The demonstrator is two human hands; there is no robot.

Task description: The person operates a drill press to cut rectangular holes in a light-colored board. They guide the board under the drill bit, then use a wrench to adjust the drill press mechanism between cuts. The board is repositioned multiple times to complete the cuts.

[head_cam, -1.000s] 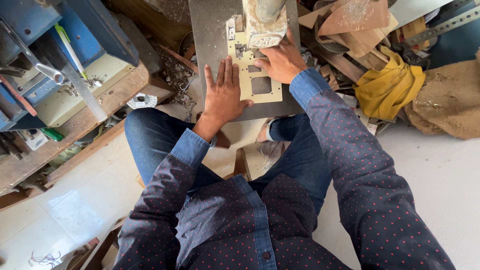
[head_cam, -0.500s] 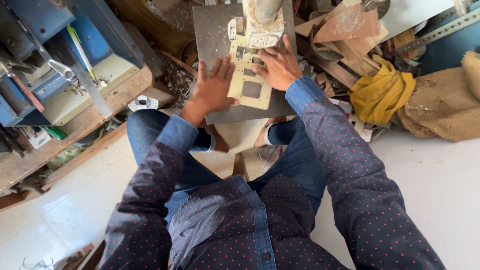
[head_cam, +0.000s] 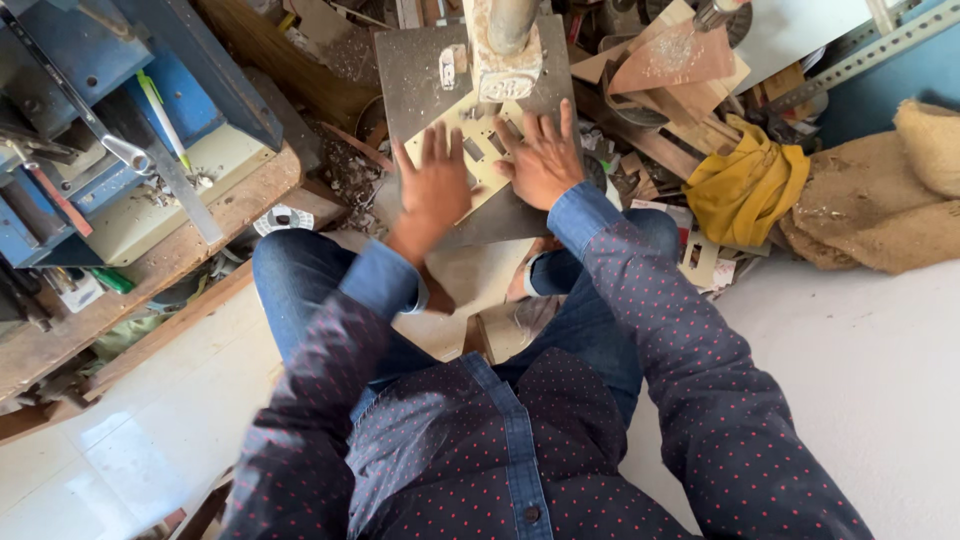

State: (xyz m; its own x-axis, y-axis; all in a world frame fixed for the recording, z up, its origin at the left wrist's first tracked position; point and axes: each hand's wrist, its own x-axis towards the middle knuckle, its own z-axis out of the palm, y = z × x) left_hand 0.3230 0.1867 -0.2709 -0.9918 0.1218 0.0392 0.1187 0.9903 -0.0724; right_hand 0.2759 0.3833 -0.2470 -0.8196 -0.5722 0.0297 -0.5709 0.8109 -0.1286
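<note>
A thin pale board with cut-out rectangular holes (head_cam: 480,150) lies on a grey metal machine table (head_cam: 410,80), under a vertical press column (head_cam: 505,45). My left hand (head_cam: 435,190) rests flat on the board's left part, fingers spread. On the board's right part my right hand (head_cam: 545,160) presses down, fingers spread as well. Both hands sit just in front of the column's foot. I am seated, knees in blue jeans under the table.
A blue machine on a wooden bench (head_cam: 150,230) stands at the left. Scrap cardboard pieces (head_cam: 670,60), a yellow cloth (head_cam: 745,190) and a burlap sack (head_cam: 890,210) lie to the right. White floor (head_cam: 860,380) stretches at the lower right.
The view has shifted and drawn closer. The board has turned under the column, and both hands have moved with it, ending flat with fingers spread.
</note>
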